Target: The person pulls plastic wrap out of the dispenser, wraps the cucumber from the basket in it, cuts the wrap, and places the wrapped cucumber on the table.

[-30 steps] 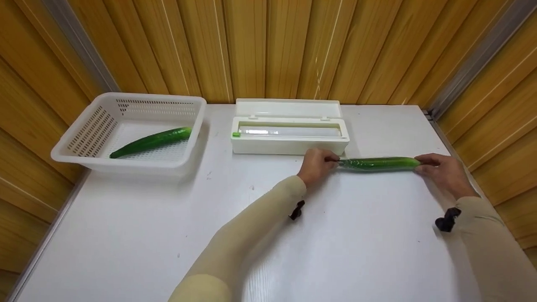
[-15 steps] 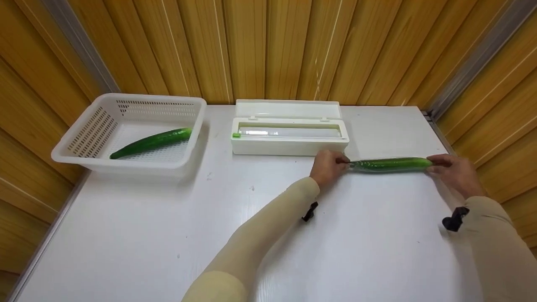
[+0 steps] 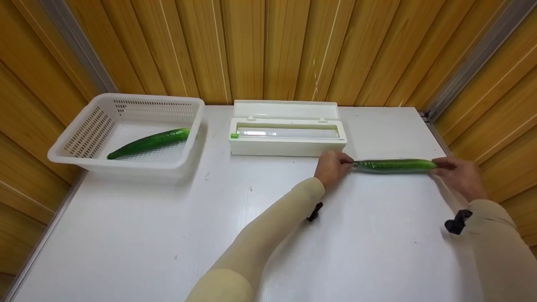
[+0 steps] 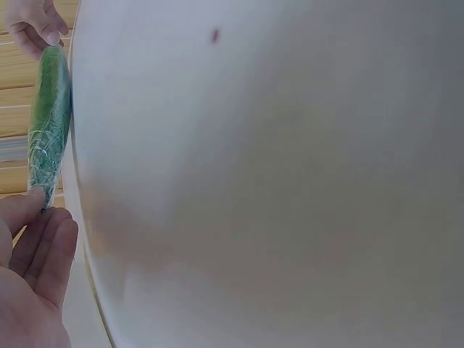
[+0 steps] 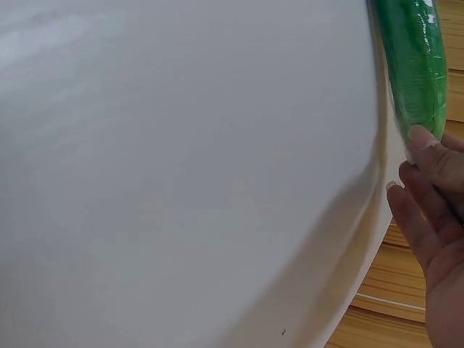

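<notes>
A cucumber (image 3: 394, 165) in clear plastic wrap lies crosswise between the two hands, near the table's right side. My left hand (image 3: 332, 168) pinches its left end, where the wrap is gathered, between thumb and fingers. At the paler right end, my right hand (image 3: 461, 176) pinches the tip and the film around it. The wrist views show the film tight and wrinkled on the cucumber (image 4: 49, 119), and the thumb of the right hand (image 5: 438, 196) pressed on the end. Just behind the left hand stands a white cling film dispenser (image 3: 287, 147), lid raised, a film roll inside.
On the left stands a white perforated plastic basket (image 3: 126, 166) with an unwrapped cucumber (image 3: 149, 143) in it. A green slider (image 3: 234, 135) sits at the dispenser's left end. Wood-patterned walls (image 3: 285, 50) close off the back and sides of the white table (image 3: 126, 235).
Both hands have shifted to the right with the wrapped cucumber held between them, mostly in the first half second. The basket and dispenser stay in place.
</notes>
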The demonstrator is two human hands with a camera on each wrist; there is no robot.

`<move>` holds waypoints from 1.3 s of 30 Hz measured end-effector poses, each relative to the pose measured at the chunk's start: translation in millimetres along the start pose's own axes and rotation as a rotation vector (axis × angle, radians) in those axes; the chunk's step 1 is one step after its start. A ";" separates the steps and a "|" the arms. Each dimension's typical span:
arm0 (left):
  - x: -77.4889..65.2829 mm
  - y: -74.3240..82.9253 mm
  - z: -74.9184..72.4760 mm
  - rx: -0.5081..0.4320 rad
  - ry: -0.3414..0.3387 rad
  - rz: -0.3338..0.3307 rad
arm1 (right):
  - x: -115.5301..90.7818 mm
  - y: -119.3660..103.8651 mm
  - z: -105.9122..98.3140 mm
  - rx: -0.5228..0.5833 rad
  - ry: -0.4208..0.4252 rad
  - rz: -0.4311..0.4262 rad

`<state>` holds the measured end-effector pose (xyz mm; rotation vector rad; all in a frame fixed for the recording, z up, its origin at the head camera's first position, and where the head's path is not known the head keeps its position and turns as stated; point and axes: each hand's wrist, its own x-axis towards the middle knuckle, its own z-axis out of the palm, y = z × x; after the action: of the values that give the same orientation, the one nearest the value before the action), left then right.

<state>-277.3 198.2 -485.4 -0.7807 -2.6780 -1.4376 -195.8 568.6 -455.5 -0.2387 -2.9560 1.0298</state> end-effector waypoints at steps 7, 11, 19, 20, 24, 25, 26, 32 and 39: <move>-1.5 2.6 -2.9 0.011 -0.013 -0.020 | -1.1 1.2 -4.9 0.003 -0.065 0.040; -1.5 3.2 -7.7 0.039 -0.016 0.002 | -1.8 0.2 -12.3 -0.007 -0.083 0.024; -0.7 -4.2 -31.9 0.113 -0.021 0.075 | 0.8 -16.0 -21.6 -0.020 -0.053 0.011; -0.6 -4.7 -37.1 0.125 -0.027 0.079 | 2.0 -18.6 -21.6 -0.025 -0.052 0.008; 0.9 -4.0 -61.8 0.171 -0.043 0.102 | 8.2 -30.4 -18.7 -0.047 -0.048 -0.023; 1.6 -4.1 -68.8 0.181 -0.044 0.110 | 10.5 -34.2 -17.4 -0.051 -0.049 -0.031; 2.4 -4.3 -75.9 0.188 -0.043 0.115 | 13.2 -38.2 -15.3 -0.055 -0.046 -0.045; 3.7 -7.9 -121.3 0.232 0.000 0.107 | 29.8 -73.0 2.3 -0.079 -0.033 -0.138; 0.4 -21.1 -163.1 0.253 0.021 0.077 | 39.5 -107.9 30.3 -0.075 0.004 -0.250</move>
<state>-323.3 61.0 -407.2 -0.8305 -2.7077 -1.0562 -251.8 472.2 -414.5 0.1266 -2.9252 0.8873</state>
